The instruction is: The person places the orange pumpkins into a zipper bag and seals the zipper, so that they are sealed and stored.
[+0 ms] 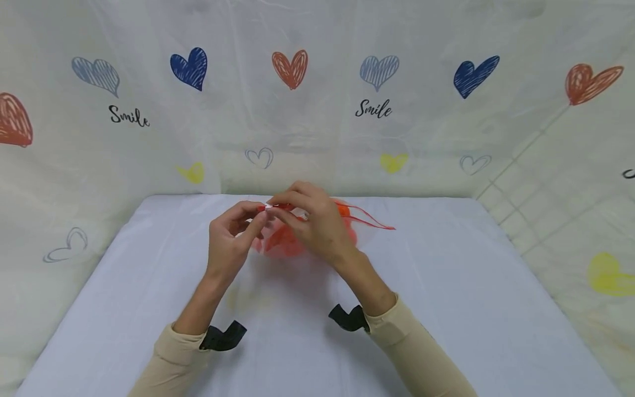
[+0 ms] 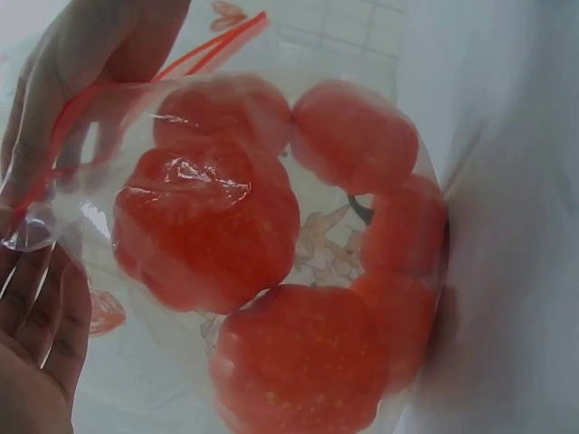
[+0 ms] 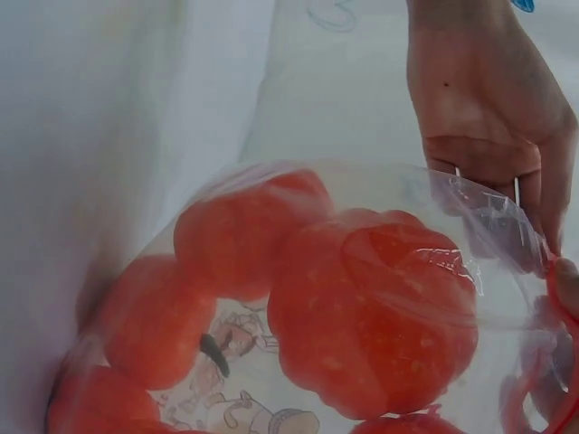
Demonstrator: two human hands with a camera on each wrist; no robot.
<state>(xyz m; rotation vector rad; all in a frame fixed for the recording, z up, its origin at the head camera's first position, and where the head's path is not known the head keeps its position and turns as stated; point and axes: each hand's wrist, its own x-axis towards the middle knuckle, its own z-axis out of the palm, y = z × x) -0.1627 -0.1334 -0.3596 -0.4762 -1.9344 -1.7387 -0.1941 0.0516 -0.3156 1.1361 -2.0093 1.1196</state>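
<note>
A clear plastic bag (image 1: 285, 245) with a red zip edge (image 3: 554, 262) stands over the far part of the table. Several ridged, orange-red, pumpkin-like pieces (image 2: 208, 226) show through it, with a dark stem (image 3: 215, 354) among them. At the bag's top, my left hand (image 1: 230, 237) pinches the red edge between thumb and forefinger. Right beside it, my right hand (image 1: 319, 223) pinches the same edge, its fingertips almost meeting the left ones at a small white bit (image 1: 268, 206). Thin red handle strings (image 1: 369, 216) stick out to the right behind the right hand.
A white-covered table (image 1: 426, 286) lies beneath the bag, its far edge close behind it. Behind hangs a pale sheet (image 1: 327, 127) printed with hearts and words. Black straps (image 1: 224, 336) stick out from both beige sleeves (image 1: 419, 347).
</note>
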